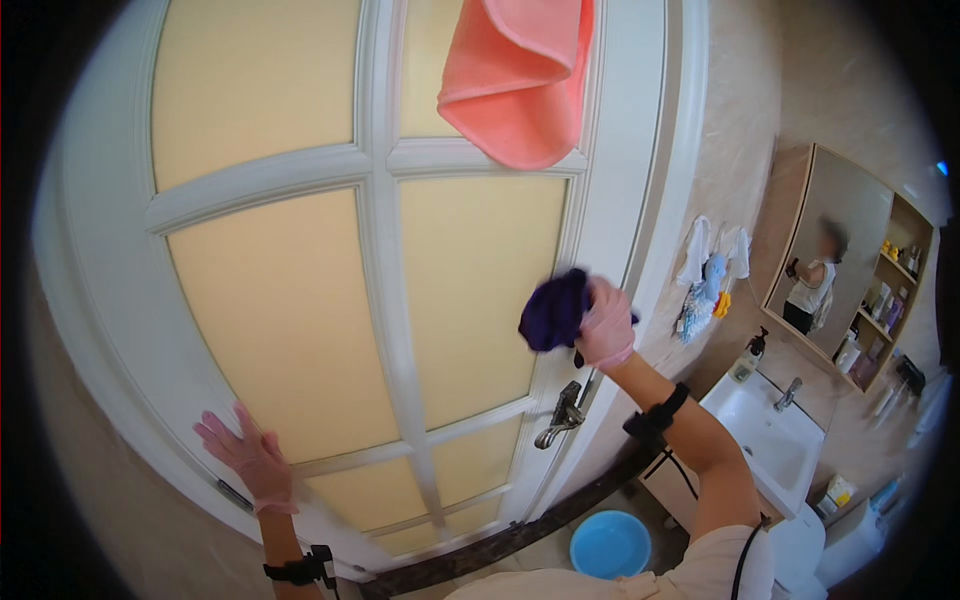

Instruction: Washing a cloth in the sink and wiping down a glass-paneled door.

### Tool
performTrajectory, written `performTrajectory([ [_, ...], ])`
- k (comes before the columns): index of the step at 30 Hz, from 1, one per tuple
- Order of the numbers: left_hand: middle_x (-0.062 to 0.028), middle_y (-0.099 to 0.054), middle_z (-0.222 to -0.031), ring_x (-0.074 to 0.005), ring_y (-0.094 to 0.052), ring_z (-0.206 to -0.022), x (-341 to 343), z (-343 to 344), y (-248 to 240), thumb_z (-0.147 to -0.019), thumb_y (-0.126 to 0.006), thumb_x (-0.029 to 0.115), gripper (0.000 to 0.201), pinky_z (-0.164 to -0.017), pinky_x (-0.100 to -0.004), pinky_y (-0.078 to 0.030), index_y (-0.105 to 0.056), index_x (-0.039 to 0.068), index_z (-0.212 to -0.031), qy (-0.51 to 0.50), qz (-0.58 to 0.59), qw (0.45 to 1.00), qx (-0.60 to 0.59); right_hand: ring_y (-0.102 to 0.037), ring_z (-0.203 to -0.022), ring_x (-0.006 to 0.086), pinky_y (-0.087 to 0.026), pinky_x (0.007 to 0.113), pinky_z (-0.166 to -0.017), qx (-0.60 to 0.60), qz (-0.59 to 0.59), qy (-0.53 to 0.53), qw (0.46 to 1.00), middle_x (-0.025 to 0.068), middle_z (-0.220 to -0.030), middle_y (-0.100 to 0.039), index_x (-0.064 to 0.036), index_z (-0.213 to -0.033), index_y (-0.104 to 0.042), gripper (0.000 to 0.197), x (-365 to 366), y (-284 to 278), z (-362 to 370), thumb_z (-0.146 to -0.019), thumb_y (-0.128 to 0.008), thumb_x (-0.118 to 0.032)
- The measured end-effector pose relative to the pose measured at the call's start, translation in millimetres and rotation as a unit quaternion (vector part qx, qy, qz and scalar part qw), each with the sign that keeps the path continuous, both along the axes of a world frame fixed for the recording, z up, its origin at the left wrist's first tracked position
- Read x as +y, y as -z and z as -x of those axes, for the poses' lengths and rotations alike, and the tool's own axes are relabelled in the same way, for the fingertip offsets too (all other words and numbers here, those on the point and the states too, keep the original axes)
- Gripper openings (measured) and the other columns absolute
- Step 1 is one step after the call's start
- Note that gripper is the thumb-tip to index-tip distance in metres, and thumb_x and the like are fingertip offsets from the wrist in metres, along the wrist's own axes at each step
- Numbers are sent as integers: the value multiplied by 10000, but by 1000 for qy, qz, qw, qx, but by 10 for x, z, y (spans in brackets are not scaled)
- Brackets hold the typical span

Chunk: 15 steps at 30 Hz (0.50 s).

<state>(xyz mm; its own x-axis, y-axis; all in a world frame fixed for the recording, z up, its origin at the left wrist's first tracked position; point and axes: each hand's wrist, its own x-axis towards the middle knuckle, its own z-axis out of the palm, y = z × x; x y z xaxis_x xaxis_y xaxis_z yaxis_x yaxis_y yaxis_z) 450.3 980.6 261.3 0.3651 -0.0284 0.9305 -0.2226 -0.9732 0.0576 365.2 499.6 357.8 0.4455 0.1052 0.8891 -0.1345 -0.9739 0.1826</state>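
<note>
In a clear pinkish glove, my right hand [606,322] is closed around a bunched dark purple cloth [556,310]. The cloth lies against the right side of a white door [375,260] with yellowish panels, above the metal door handle [562,418]. My left hand [248,455], gloved the same way, has its fingers spread at the door's left edge, close to a hinge. Nothing shows in it. A pink towel [520,85] hangs over the upper part of the door.
Right of the door frame, small white and blue items [705,275] hang on the tiled wall. Beyond are a mirror cabinet [835,250] with shelves, a white sink [765,440] with a soap pump bottle [748,355], and a toilet [798,550]. A blue basin [610,545] stands on the floor.
</note>
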Motion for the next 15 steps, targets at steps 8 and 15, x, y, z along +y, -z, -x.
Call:
performTrajectory([
  [8, -235, -53, -1448, -482, -30, -1310, 107, -26, 119, -837, -491, 129, 628, -1021, -594, -106, -227, 192, -1403, -9, 8, 999, 31, -466, -1047, 354, -408, 407, -884, -255, 138, 33, 957, 153, -1160, -514, -136, -1057, -609, 372, 247, -2359, 70, -685, -626, -136],
  [15, -262, -74, -1436, -489, -33, -1306, 134, -39, 129, -853, -470, 125, 609, -1015, -593, -108, -217, 187, -1404, -13, -13, 1000, -19, -395, -1065, 443, -354, 492, -906, -250, -6, -16, 968, 215, -1166, -458, -39, -1098, -547, 502, 276, -1276, -472, -628, -644, -185],
])
